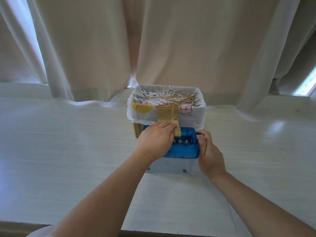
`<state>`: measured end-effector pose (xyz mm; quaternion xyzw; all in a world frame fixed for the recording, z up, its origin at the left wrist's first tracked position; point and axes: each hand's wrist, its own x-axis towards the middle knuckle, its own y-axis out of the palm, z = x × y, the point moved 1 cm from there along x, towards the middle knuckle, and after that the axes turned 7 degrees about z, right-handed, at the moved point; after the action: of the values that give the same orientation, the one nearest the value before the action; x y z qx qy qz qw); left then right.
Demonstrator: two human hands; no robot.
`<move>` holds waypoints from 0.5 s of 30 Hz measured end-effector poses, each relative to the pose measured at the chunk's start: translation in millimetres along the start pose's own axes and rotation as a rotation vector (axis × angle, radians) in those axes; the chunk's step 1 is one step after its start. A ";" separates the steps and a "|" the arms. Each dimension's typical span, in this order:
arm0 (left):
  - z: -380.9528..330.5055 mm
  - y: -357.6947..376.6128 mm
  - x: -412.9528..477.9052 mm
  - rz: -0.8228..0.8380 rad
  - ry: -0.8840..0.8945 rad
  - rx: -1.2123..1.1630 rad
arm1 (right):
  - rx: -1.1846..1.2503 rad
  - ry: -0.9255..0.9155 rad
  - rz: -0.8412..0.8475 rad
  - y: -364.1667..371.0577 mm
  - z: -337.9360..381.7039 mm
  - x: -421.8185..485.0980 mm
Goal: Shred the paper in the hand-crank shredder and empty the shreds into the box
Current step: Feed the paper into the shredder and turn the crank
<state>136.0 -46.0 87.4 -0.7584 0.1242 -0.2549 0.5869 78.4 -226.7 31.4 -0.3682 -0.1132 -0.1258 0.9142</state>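
The shredder (pixel 179 147) stands on the surface (pixel 68 142); the box (pixel 166 106) sits just behind it, shreds (pixel 164 97) inside, curtains (pixel 102 48) farther behind.

The shredder (pixel 183 146) had a glossy translucent blue plastic top over a clear plastic bin. The yellowed paper (pixel 166 114) looked matt. A thin white plastic bag (pixel 198 115) lined the box. The desk (pixel 68 142) showed pale, faintly grained sheen.
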 end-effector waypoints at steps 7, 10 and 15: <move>-0.2 1.0 -0.3 -0.012 0.000 -0.009 | 0.007 -0.019 -0.002 -3.1 -1.7 -1.3; -0.3 0.8 -0.3 -0.015 0.002 -0.008 | 0.003 -0.043 0.023 -4.4 -3.4 -3.5; -0.7 0.9 -0.6 -0.019 -0.002 -0.005 | -0.015 -0.028 -0.024 0.4 -0.1 -4.6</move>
<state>135.2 -46.5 86.6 -0.7613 0.1170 -0.2591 0.5828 74.2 -225.9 29.7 -0.3756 -0.1297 -0.1325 0.9080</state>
